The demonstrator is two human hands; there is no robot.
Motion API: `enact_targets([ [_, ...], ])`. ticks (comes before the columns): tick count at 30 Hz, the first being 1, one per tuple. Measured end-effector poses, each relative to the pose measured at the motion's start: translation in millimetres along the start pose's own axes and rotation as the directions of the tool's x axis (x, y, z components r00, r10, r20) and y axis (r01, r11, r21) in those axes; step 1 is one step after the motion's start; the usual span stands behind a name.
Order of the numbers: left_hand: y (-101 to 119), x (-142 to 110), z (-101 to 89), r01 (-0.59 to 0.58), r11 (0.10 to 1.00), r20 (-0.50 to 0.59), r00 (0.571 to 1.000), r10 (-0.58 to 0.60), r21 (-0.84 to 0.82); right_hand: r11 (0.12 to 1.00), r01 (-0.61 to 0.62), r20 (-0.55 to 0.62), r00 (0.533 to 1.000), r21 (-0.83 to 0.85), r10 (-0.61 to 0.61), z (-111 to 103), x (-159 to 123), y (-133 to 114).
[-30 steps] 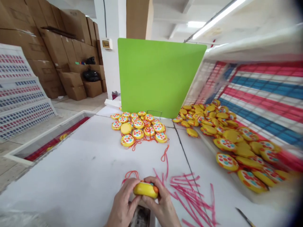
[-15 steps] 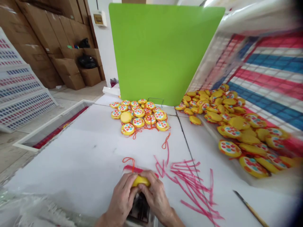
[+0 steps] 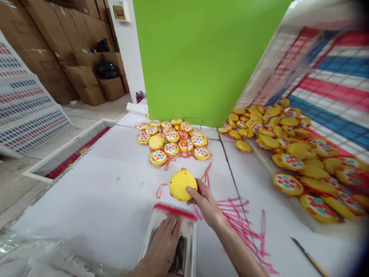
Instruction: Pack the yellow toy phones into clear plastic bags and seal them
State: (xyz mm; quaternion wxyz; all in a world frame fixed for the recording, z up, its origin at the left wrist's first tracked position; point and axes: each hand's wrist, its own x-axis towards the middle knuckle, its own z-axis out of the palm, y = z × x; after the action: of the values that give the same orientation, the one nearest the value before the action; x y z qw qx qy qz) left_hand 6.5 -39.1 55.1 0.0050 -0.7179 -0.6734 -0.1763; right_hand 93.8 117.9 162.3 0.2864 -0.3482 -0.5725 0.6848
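My right hand [image 3: 206, 202] grips a round yellow plastic toy [image 3: 182, 184] by its right edge, thumb on top. Its plain back with small dark holes faces up, and an orange cord loop [image 3: 161, 190] hangs to its left. Below, my left hand [image 3: 167, 238] reaches into a white tray [image 3: 193, 246] with a red strip along its far edge. Its fingers are stretched out and lie over a dark rectangular piece [image 3: 181, 254]; the fingertips are partly unclear. Farther back lies a group of similar yellow toys [image 3: 172, 148] with colored dots and orange cords.
Pink strips [image 3: 242, 227] are scattered right of the tray, with a thin knife-like tool [image 3: 308, 256] beyond. Many yellow toys [image 3: 288, 161] are heaped at right against a striped sheet. A green board [image 3: 201, 57] stands at the back. Clear plastic [image 3: 43, 257] lies front left.
Both hands held the yellow toy together over the tray. Now my right hand alone has carried it forward and right, and my left hand has let go and lies in the tray.
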Motion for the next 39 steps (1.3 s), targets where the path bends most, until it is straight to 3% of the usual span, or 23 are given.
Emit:
enact_targets([
  [5, -4.7, 6.2, -1.8, -0.012, 0.996, 0.061, 0.998, 0.017, -0.086, 0.974, -0.187, -0.042, 0.98, 0.128, 0.194, 5.3, -28.6, 29.3],
  [11, -8.7, 14.1, -12.3, -0.009, 0.987, 0.061, 0.998, 0.019, -0.159, 0.939, -0.237, -0.067, 0.963, 0.249, 0.261, 0.8, -43.7, 49.0],
  [16, -7.6, 18.4, -19.4, -0.067, 0.994, 0.062, 0.995, 0.072, -0.086, 0.945, -0.238, -0.152, 0.949, 0.223, 0.275, -4.0, -53.1, 55.0],
  [19, -8.1, 18.9, -21.9, -0.082, 0.995, 0.003, 0.997, 0.082, -0.052, 0.958, -0.242, -0.197, 0.942, 0.153, 0.27, -8.9, -62.8, 51.6],
  [22, -10.2, 17.8, -26.5, 0.027, 0.992, 0.021, 0.999, -0.024, -0.127, 0.961, -0.274, -0.192, 0.946, -0.045, 0.261, -18.1, -72.7, 42.8],
  [24, -12.8, 17.2, -29.6, 0.091, 0.976, 0.049, 0.995, -0.083, -0.198, 0.927, -0.3, -0.137, 0.952, -0.227, 0.274, -25.1, -79.3, 36.3],
  [26, -15.9, 17.3, -31.0, 0.082, 0.968, 0.036, 0.996, -0.075, -0.238, 0.878, -0.315, -0.064, 0.947, -0.361, 0.314, -30.6, -86.0, 30.4],
  [29, -20.5, 18.0, -30.3, 0.005, 0.964, 0.037, 0.999, 0.005, -0.264, 0.861, -0.321, 0.039, 0.93, -0.395, 0.365, -33.2, -93.9, 21.8],
  [32, -22.7, 17.7, -30.8, -0.024, 0.956, 0.07, 0.996, 0.046, -0.291, 0.926, -0.311, 0.12, 0.932, -0.213, 0.341, -27.1, -94.5, 14.7],
  [35, -21.6, 16.0, -34.0, -0.014, 0.963, 0.079, 0.996, 0.036, -0.269, 0.967, -0.254, 0.008, 0.967, 0.003, 0.254, -12.0, -88.3, 14.1],
  [37, -19.5, 14.5, -36.5, -0.037, 0.975, 0.07, 0.996, 0.054, -0.219, 0.979, -0.202, -0.099, 0.975, -0.03, 0.199, 1.2, -83.7, 17.5],
  [39, -16.7, 12.7, -39.1, -0.08, 0.983, 0.034, 0.996, 0.087, -0.166, 0.967, -0.144, -0.113, 0.986, -0.211, 0.122, 13.3, -80.0, 21.3],
])
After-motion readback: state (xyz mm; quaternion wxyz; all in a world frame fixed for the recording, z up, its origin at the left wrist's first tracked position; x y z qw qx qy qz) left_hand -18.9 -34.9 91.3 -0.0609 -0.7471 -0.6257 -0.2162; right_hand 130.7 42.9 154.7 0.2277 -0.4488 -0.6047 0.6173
